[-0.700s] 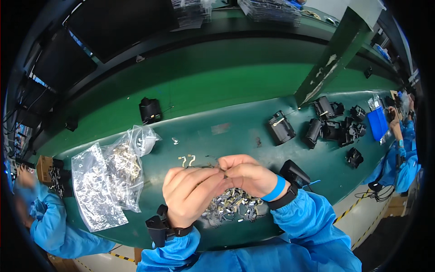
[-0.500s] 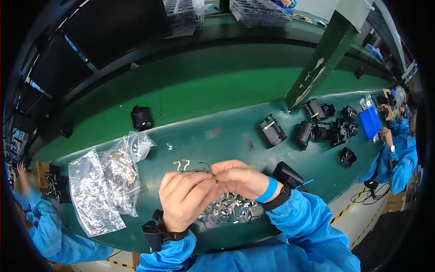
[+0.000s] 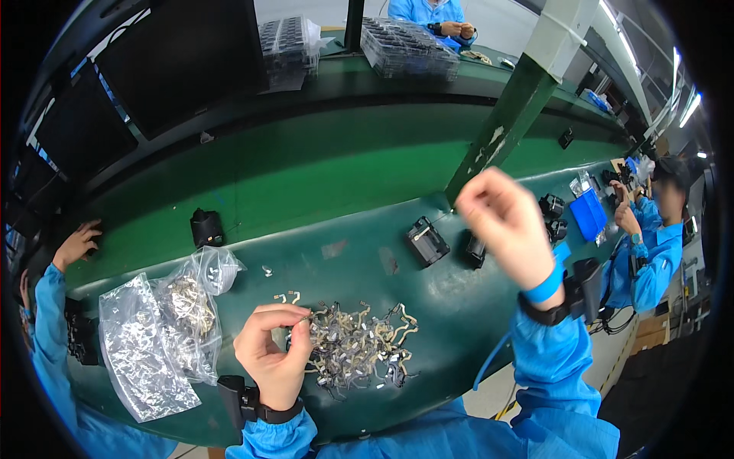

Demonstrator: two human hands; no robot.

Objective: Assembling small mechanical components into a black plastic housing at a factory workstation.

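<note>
My left hand (image 3: 274,353) is at the left edge of a loose pile of small flex cables (image 3: 355,348) with connectors, on the green table (image 3: 451,329). Its thumb and forefinger pinch a small, thin, dark piece that looks like a cable; most of it is hidden by the fingertips. Raised over the right side of the table is my right hand (image 3: 508,229), slightly blurred, its fingers curled in; anything between them is too small or hidden to name. Beneath and beside it are black plastic housings (image 3: 427,242). Two flex cables (image 3: 287,297) lie apart beyond my left hand.
Clear plastic bags (image 3: 145,352), one with small parts inside, lie on the left. A black part (image 3: 205,228) stands near the back ledge. A green pillar (image 3: 501,122) rises at back right, with a blue tray (image 3: 587,214) beyond. Co-workers are at both sides and across.
My hands were together over the pile; the right has lifted away, forward and right, while the left stays pinched beside the pile. The view has shifted, and a co-worker's hand now reaches in at left.
</note>
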